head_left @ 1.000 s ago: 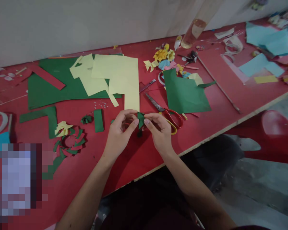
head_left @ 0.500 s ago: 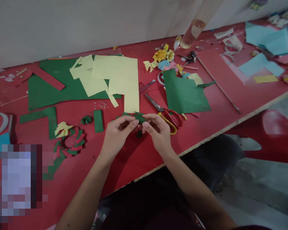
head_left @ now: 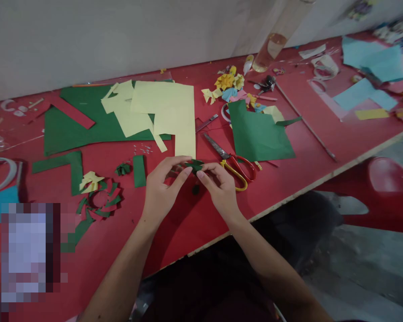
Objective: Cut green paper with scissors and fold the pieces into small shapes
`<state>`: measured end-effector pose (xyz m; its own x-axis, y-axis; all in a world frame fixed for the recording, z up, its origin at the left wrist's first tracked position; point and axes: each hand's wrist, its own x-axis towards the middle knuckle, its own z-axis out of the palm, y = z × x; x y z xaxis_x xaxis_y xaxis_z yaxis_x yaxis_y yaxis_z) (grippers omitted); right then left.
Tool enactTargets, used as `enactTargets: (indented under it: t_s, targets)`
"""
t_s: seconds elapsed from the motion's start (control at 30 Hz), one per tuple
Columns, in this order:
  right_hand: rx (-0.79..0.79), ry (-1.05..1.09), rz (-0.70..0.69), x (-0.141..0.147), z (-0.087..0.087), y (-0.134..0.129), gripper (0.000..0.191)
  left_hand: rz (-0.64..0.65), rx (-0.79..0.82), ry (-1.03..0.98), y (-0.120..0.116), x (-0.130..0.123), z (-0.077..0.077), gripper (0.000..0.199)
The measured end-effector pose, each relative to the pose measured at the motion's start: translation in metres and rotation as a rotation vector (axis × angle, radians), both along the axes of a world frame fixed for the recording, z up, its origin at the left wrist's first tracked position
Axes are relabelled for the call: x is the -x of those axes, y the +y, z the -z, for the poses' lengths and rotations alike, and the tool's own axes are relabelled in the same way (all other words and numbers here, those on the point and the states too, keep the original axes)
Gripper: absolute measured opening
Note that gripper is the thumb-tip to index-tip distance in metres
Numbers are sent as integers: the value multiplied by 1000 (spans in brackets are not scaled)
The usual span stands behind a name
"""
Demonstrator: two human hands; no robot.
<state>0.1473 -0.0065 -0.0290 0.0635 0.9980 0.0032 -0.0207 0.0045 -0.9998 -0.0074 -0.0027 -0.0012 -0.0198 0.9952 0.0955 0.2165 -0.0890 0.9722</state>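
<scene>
A small folded green paper piece (head_left: 195,165) is pinched between my two hands above the red table (head_left: 188,223). My left hand (head_left: 164,183) holds its left side with thumb and fingers, and my right hand (head_left: 221,185) grips the right side. Just right of my right hand lie scissors (head_left: 235,167) with red and yellow handles. A green paper strip (head_left: 139,171) rests left of my left hand. Further left are a small green folded piece (head_left: 123,169), a yellow folded piece (head_left: 91,181) and a red-and-green paper ring (head_left: 99,201).
Large yellow sheets (head_left: 174,103) lie over a green sheet (head_left: 80,120) behind my hands. A cut green sheet (head_left: 262,134) lies to the right, near a thin stick (head_left: 307,123). A bottle of liquid (head_left: 268,51) stands by the wall. Tape (head_left: 10,176) lies far left.
The view has shifted slightly. Both hands still pinch the green paper, which now looks flatter, and my fingers have moved a little around it.
</scene>
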Motion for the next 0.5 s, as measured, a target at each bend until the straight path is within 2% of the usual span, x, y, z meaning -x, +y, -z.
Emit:
enactTargets:
  t_s: [0.1,0.3,0.5]
  targets:
    - [4,11,0,1,-1,0,13,28,33,7,1,2,0,17]
    - [16,70,24,1,-1,0,13,0,156,-120,1,2,5,14]
    - [22,92,33,1,-1,0,16,11,209,-179,1,1,3,23]
